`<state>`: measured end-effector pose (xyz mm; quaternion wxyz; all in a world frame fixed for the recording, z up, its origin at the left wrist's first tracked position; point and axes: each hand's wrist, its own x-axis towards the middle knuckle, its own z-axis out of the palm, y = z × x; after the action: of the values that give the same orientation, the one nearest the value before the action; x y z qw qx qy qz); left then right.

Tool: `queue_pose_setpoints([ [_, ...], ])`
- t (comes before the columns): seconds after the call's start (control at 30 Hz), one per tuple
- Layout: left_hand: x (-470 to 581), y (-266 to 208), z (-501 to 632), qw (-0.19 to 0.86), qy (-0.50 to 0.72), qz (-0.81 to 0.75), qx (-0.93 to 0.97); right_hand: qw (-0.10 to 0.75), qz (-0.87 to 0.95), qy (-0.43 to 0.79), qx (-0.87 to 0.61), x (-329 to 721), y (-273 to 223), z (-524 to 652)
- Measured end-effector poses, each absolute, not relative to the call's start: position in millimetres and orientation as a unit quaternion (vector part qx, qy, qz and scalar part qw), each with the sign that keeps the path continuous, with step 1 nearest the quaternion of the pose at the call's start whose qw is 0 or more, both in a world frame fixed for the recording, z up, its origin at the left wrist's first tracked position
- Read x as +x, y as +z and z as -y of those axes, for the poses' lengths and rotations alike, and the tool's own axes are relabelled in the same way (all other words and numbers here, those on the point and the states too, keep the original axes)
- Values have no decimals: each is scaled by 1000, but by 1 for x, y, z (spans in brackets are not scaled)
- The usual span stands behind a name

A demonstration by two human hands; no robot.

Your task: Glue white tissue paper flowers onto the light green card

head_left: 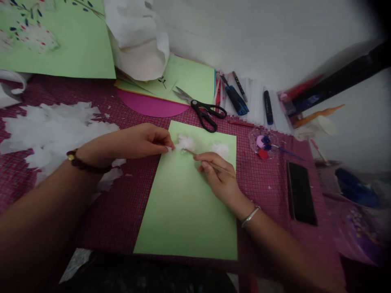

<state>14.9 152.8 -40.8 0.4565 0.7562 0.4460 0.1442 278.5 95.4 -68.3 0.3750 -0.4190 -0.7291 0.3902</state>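
Item: green paper sheet [186, 211], flat on red checked cloth [122, 211], centre of view. At its 12 o'clock edge, 2 white cotton tufts: one [185, 143] at 11 o'clock, one [220, 149] at 1 o'clock. Left hand [139, 140]: fingertips pinched on the 11 o'clock tuft. Right hand [218, 177]: fingers closed around a thin stick [210, 164], tip touching the same tuft. Scissors [201, 109] at 12 o'clock; black phone [301, 193] at 3 o'clock; loose cotton pile [51, 132] at 9 o'clock.

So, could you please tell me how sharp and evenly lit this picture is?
Head view: dim overall; the green sheet and both hands, left hand and right hand, are fairly sharp; the right edge by the phone smears and bends; the corners darken.
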Motion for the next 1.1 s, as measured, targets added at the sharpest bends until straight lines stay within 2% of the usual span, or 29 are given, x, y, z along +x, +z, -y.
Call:
queue_pose_setpoints([
  [0.17,27,-44,-152,454,171,-417,769,409,671,440,-435,279,-71,-99],
  [0.33,47,-49,-146,444,211,-476,729,475,595,483,-432,278,-71,-103],
  [0.57,61,-59,-146,386,250,-521,719,508,563,511,-406,281,-70,-95],
  [0.83,53,-50,-152,451,256,-503,692,447,639,469,-415,280,-70,-92],
  [1.1,51,-48,-154,398,257,-537,698,381,778,342,-366,284,-73,-90],
])
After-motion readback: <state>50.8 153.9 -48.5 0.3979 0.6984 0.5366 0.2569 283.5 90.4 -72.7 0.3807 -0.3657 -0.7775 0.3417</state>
